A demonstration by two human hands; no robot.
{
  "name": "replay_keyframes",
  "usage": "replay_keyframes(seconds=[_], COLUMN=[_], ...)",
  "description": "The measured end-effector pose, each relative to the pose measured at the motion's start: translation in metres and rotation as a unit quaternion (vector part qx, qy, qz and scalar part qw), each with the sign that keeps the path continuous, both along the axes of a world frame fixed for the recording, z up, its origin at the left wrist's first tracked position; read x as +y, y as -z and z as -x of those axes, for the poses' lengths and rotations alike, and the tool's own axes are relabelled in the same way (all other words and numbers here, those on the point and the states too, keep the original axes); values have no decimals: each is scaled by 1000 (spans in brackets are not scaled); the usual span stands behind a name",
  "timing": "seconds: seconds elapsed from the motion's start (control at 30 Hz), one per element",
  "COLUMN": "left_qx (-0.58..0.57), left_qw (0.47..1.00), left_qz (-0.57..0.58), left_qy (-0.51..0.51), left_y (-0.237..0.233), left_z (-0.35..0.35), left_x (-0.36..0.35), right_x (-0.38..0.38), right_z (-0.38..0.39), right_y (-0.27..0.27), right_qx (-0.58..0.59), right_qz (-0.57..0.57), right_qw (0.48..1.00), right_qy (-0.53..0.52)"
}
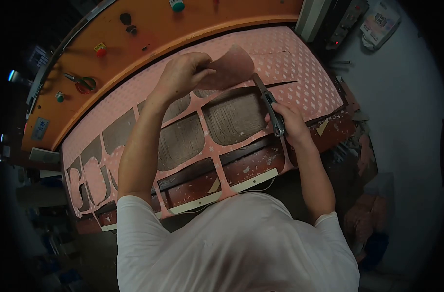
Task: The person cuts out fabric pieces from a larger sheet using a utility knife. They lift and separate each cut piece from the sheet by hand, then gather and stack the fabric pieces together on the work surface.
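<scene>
My left hand (186, 73) is closed on the edge of a pink cut piece (231, 65), lifted above the pink sheet (307, 78). The piece curls, and its far corner is near the tip of a utility knife (269, 103). My right hand (292, 122) grips the knife's dark handle, with the blade pointing up and left. Below the lifted piece, rounded openings in the sheet expose a scored brown board (239, 117). A thin dark slit runs through the sheet just right of the blade.
An orange machine beam (149, 36) spans the far side, bearing scissors (83, 83), a red button (100, 50) and a green one (177, 6). Pink scraps (365, 219) lie at the right. A pale strip (253, 181) edges the near side, with small scraps on the reddish ledge.
</scene>
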State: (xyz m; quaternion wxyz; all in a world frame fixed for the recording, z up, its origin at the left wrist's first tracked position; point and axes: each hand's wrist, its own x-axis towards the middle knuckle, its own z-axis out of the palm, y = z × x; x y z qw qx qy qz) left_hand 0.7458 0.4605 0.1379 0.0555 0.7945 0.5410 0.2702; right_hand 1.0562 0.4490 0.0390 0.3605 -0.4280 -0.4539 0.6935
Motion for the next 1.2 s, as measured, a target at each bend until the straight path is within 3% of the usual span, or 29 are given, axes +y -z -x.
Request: replay_keyframes(seconds=[0.33,0.63,0.77,0.97,1.17,1.2], left_qx=[49,65,56,51,39,37], left_qw=[997,994,993,995,995,994], left_qz=[-60,-89,-104,-87,-91,-98], left_qy=[5,16,13,22,21,24], left_y=[-4,-5,-6,-1,2,2], left_z=[-11,-11,-4,10,14,16], left_x=[-10,-17,-22,-25,-31,-32], right_x=[16,-1,-28,-27,-50,-57], right_z=[12,32,45,58,80,79], right_y=[14,8,-6,-5,-14,-14], right_qx=[20,33,33,61,-18,-13], right_qz=[-27,25,23,20,-2,11], right_qw=[998,999,996,997,999,996], right_qy=[-44,-11,-76,-39,-47,-90])
